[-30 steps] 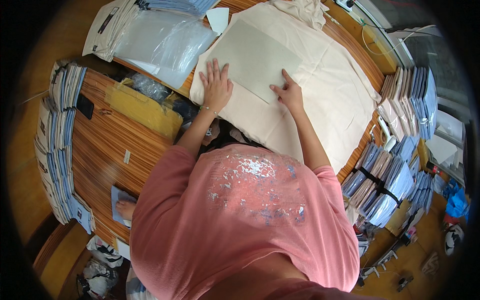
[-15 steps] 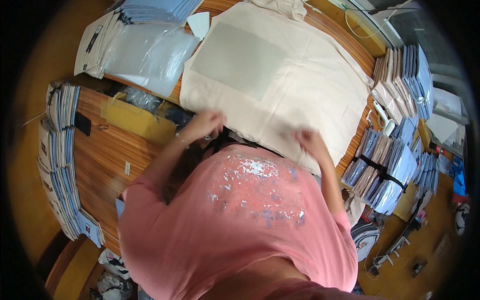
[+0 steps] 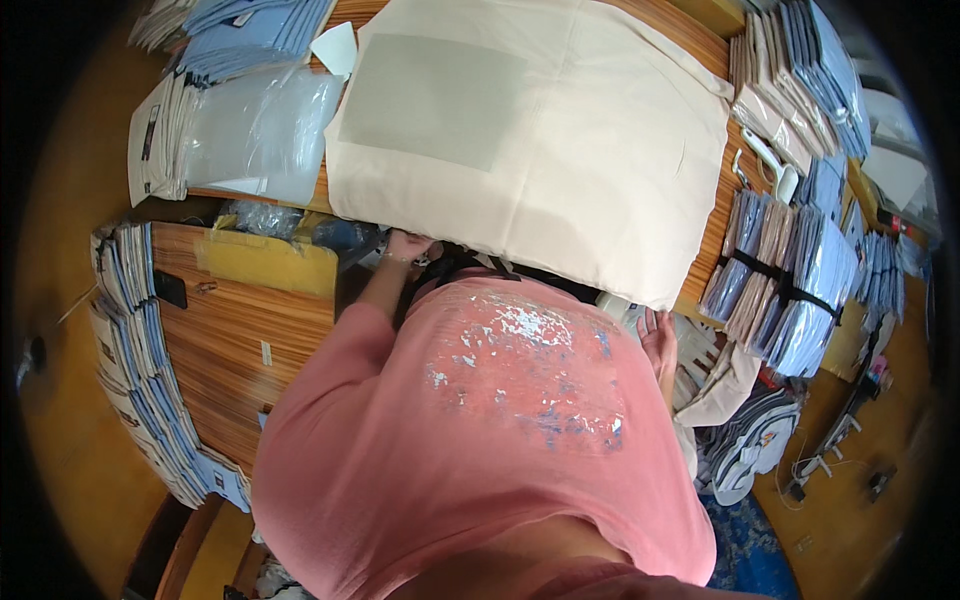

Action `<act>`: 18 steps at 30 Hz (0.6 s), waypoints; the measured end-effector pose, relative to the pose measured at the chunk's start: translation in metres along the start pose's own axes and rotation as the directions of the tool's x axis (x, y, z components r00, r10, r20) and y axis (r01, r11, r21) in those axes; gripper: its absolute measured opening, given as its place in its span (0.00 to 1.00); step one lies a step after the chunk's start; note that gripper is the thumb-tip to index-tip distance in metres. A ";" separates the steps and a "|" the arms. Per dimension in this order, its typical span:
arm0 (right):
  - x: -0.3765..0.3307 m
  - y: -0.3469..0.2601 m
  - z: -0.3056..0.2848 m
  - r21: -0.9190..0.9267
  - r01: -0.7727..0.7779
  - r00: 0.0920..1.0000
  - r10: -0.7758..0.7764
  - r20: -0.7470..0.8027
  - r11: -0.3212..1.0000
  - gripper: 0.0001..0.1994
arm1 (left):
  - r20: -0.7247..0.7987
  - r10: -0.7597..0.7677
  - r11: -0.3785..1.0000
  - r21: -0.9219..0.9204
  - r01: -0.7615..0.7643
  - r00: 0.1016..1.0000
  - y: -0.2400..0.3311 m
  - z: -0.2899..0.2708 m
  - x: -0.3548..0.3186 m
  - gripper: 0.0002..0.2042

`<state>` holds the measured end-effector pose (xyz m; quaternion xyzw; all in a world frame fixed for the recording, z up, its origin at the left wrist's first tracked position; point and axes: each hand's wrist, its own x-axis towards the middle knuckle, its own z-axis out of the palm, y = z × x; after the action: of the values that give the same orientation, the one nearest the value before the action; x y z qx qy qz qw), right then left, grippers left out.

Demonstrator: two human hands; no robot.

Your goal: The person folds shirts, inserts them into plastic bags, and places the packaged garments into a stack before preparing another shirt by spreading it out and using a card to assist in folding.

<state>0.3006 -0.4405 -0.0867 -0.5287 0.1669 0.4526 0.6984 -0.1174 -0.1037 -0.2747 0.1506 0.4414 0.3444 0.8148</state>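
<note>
Covering most of the table (image 3: 716, 225), a cream cloth (image 3: 610, 150) was spread flat, with light creases seen in it. Its near edge was located just beyond the pink shirt (image 3: 450, 440) worn by the person. A grey board (image 3: 430, 100) was laid flat on the cloth, left of its middle and toward the far side. The left hand (image 3: 408, 246) was positioned at the near left edge of the cloth; its fingers were partly hidden, and whether anything was pinched could not be told. The right hand (image 3: 658, 343) was held at the near right corner of the cloth, with the fingers extended and unclenched; whether the hem was touched by the fingertips could not be told.

To the left of the cloth, clear bags (image 3: 262, 140) were stacked, with blue garments (image 3: 250, 45) piled beyond them. A white card (image 3: 335, 48) was placed just beside the cloth. On the side table (image 3: 240, 335), a phone (image 3: 171, 288) was laid near a row of folded garments (image 3: 130, 350). To the right, bagged garments (image 3: 785, 245) were bound by a black strap (image 3: 762, 268), and a white tool (image 3: 783, 176) was set near them.
</note>
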 end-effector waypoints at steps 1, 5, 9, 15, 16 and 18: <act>0.002 -0.001 0.002 -0.017 -0.013 0.998 0.012 -0.057 1.000 0.13 | -0.005 -0.003 0.999 -0.044 0.002 1.000 0.013 0.000 -0.012 0.20; 0.012 -0.001 0.032 -0.147 -0.027 0.951 -0.020 -0.307 0.989 0.09 | -0.126 -0.040 0.989 -0.146 0.022 0.991 0.050 0.021 -0.065 0.20; -0.002 0.003 0.043 -0.391 0.103 0.861 -0.279 -0.425 0.915 0.07 | -0.566 0.058 0.998 0.004 -0.068 0.822 0.092 0.100 -0.118 0.19; -0.019 -0.063 0.116 -0.393 0.493 0.817 -0.568 -0.096 0.776 0.08 | -0.153 0.558 0.814 0.290 -0.503 0.816 0.179 0.225 -0.144 0.19; -0.008 -0.077 0.127 -0.300 0.527 0.825 -0.563 -0.044 0.795 0.10 | 0.115 0.570 0.782 0.227 -0.580 0.814 0.199 0.246 -0.135 0.21; 0.022 -0.095 0.144 -0.198 0.525 0.844 -0.537 -0.008 0.828 0.12 | 0.386 0.537 0.765 0.151 -0.625 0.750 0.221 0.279 -0.109 0.24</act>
<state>0.3538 -0.3057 0.0088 -0.6317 -0.0081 0.2375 0.7378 -0.0226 -0.0042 0.0713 0.4452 0.2761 0.4898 0.6969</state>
